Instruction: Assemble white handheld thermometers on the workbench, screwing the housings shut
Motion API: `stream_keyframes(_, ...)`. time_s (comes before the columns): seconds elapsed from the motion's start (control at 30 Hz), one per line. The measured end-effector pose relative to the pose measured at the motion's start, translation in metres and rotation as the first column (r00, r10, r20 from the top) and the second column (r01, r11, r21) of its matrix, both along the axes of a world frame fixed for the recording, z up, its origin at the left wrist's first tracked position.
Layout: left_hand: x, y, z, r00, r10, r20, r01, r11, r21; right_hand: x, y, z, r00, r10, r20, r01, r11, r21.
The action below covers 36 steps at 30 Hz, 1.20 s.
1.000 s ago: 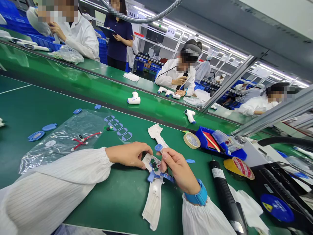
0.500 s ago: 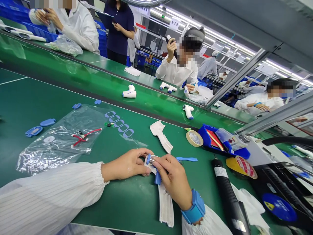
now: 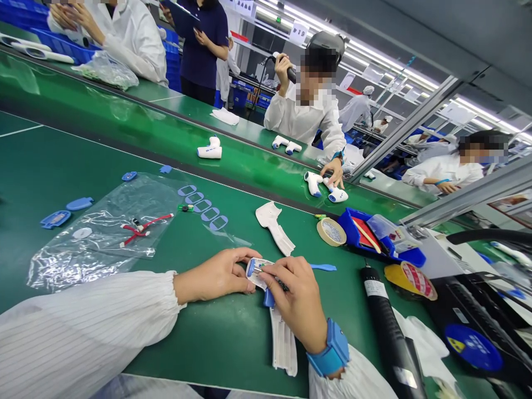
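Observation:
My left hand (image 3: 222, 276) is closed with thumb and fingers around the head of a white thermometer-gun housing half (image 3: 283, 346), whose handle points toward me. Inside the head sits a blue ring-like piece (image 3: 250, 267), and a blue trigger (image 3: 269, 298) shows lower down. My right hand (image 3: 296, 296) pinches a small circuit board (image 3: 284, 285) with green and metal bits at the open housing; my fingers hide most of it. Beyond my hands lies another white housing half (image 3: 274, 227). A blue plastic stick (image 3: 323, 267) is partly hidden behind my right hand.
Left lie a clear bag (image 3: 103, 233) with red-wired parts, blue covers (image 3: 56, 219) and blue frames (image 3: 203, 206). Right are a tape roll (image 3: 331, 231), a blue bin (image 3: 366, 238) and an electric screwdriver (image 3: 384, 327). White thermometer guns (image 3: 210, 148) lie on the green belt; a co-worker's hand (image 3: 333, 172) reaches there.
My right-hand fingers have shifted slightly at the housing, and more of its white interior shows. Across the belt, a co-worker's hand has come forward to another thermometer gun beside the first.

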<state>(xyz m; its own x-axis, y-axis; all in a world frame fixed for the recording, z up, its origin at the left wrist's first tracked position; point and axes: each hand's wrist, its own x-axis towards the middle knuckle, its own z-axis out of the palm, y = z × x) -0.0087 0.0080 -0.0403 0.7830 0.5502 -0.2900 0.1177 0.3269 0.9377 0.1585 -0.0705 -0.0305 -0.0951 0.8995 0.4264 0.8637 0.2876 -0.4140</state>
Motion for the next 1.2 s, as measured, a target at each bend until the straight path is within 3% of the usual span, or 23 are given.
stream_keyframes(0.7, 0.000, 0.001, 0.000, 1.000, 0.002, 0.024, -0.002, 1.000, -0.014, 0.005, 0.005, -0.009, 0.982, 0.014, -0.190, -0.019, 1.000, -0.025)
stream_keyframes(0.97, 0.000, 0.001, 0.001, 1.000, 0.007, 0.026, -0.006, 0.999, -0.032, 0.004, 0.007, -0.003, 0.992, 0.006, -0.126, -0.019, 0.995, -0.099)
stream_keyframes(1.2, 0.000, 0.000, 0.004, 1.000, 0.019, -0.017, -0.019, 1.000, -0.019, 0.002, 0.008, 0.013, 0.998, 0.010, 0.065, 0.001, 0.987, -0.158)
